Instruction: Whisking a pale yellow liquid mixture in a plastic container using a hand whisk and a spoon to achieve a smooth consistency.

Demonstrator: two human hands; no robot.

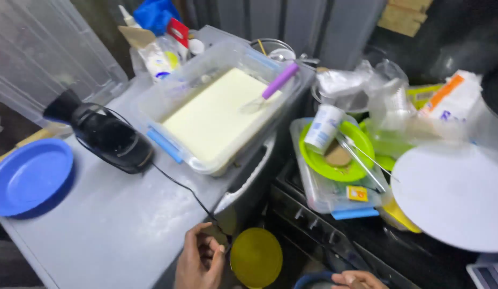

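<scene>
White cylindrical tub (323, 128) lies on green plate (356, 172), blue-edged packet (451, 96) beyond.

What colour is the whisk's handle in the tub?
Purple handle, seen from the head view.

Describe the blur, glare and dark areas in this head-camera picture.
Head view: motion blur smears the right side, worst on the white round board and bags; the clear tub of pale batter is sharper; soft glare on the grey countertop; the lower area beside the left hand is dim.
</scene>
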